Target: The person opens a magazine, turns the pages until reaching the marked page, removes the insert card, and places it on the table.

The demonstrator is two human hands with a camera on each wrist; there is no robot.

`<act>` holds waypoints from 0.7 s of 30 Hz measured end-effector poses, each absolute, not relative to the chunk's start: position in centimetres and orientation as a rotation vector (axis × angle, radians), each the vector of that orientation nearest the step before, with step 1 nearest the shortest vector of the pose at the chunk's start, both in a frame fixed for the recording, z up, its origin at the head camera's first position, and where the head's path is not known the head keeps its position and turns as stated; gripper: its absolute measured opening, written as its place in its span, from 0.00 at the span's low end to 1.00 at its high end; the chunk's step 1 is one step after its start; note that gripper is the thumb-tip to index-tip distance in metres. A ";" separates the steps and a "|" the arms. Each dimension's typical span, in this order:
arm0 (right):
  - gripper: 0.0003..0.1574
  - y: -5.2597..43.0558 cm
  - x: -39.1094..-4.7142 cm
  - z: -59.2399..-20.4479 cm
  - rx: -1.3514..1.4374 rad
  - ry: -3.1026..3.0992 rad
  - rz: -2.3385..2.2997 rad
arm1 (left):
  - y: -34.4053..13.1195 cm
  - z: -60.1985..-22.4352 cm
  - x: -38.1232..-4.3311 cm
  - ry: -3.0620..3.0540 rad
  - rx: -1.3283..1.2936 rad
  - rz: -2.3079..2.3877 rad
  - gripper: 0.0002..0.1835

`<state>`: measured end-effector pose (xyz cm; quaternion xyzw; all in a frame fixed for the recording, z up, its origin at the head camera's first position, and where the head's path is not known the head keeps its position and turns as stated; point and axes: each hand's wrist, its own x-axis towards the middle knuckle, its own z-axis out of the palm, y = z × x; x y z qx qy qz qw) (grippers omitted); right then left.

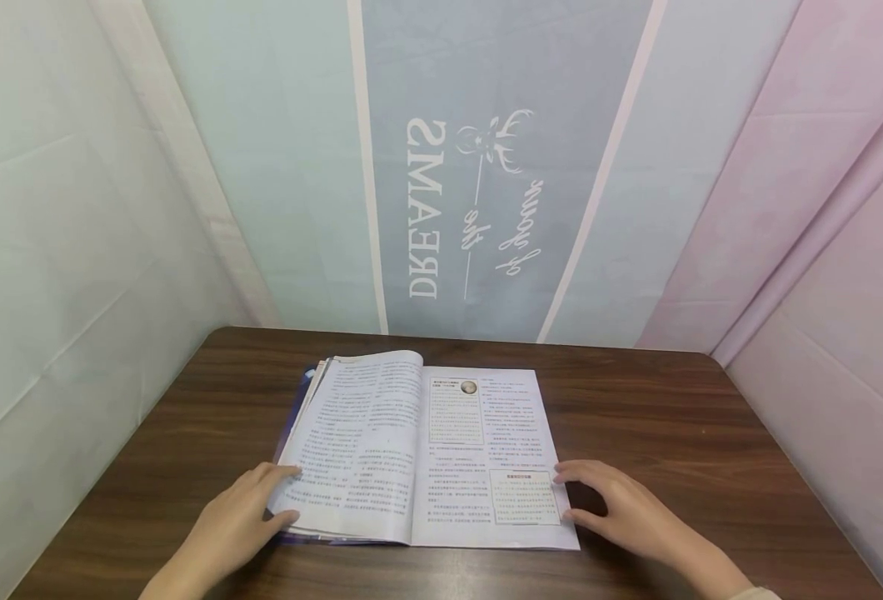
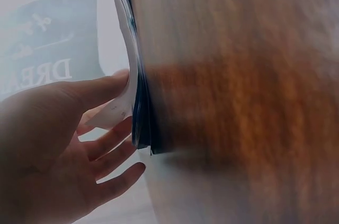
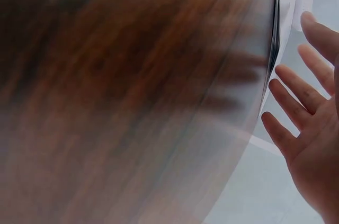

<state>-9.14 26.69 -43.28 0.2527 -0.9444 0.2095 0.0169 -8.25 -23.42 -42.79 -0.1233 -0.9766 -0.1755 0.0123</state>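
Note:
A magazine point(image 1: 479, 492) lies open on the brown table. Printed text covers both visible pages, and the left page point(image 1: 366, 417) bulges up toward the spine. My left hand point(image 1: 231, 517) is at the left edge, its thumb and forefinger tips touching the page near the lower corner. In the left wrist view, the page corner point(image 2: 108, 115) curls up beside that thumb, partly hiding the forefinger, and the other fingers point(image 2: 119, 181) spread past the dark cover. My right hand point(image 1: 629, 508) has its fingertips at the right page's lower outer edge; in the right wrist view its fingers point(image 3: 296, 97) are spread and hold nothing.
The wood-grain table point(image 1: 636, 408) extends on both sides of the magazine. Behind it hangs a pale fabric backdrop point(image 1: 486, 67) with mirrored lettering and a deer drawing. Light cloth walls point(image 1: 52, 250) stand on the left and right.

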 end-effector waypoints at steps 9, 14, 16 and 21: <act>0.29 26.8 -9.0 -43.6 0.749 -3.018 0.637 | -24.1 -43.5 -8.7 -3.050 -0.449 -0.487 0.29; 0.32 26.8 -9.1 -43.9 0.731 -3.050 0.631 | -24.4 -43.8 -8.8 -3.050 -0.478 -0.484 0.28; 0.32 26.8 -9.1 -43.9 0.723 -3.056 0.636 | -24.5 -43.9 -8.8 -3.041 -0.499 -0.487 0.27; 0.33 26.6 -9.3 -44.0 0.711 -3.063 0.646 | -24.6 -44.0 -8.9 -3.068 -0.507 -0.481 0.26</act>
